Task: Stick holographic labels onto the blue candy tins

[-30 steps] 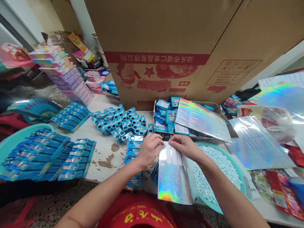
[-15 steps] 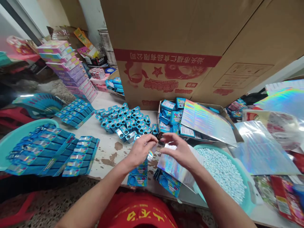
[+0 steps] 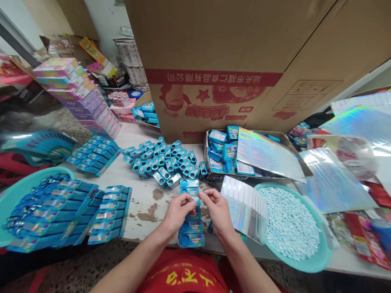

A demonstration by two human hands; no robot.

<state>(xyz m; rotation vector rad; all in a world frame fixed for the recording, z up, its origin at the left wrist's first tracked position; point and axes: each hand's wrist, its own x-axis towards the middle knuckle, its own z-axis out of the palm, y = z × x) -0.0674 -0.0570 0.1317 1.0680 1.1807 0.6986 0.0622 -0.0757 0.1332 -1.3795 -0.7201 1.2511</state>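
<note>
A row of small blue tins (image 3: 191, 240) runs away from me along the table, their lids lettered "Caramelo Macizo". Over the row's middle, my left hand (image 3: 180, 209) and my right hand (image 3: 217, 209) meet with fingertips pinched. Between them is a small shiny sticker strip (image 3: 196, 199), mostly covered by the fingers. A silver sheet of sticker strips (image 3: 244, 207) lies right of my right hand, on top of more blue tins that it partly hides. Beyond the row, many loose blue tins (image 3: 163, 158) stand on end in a cluster.
At right, a turquoise basin (image 3: 324, 248) holds pale blue candies. A carton (image 3: 282, 140) of tins and a tall cardboard box (image 3: 214, 40) stand behind. Leftward are display trays of tins (image 3: 110, 213), another turquoise basin (image 3: 69, 173) and a stack of pink and purple boxes (image 3: 88, 101).
Both hands have come together and lowered over the tin row; the right hand has closed from loosely open fingers to a pinch at the sticker strip. The view has shifted slightly.
</note>
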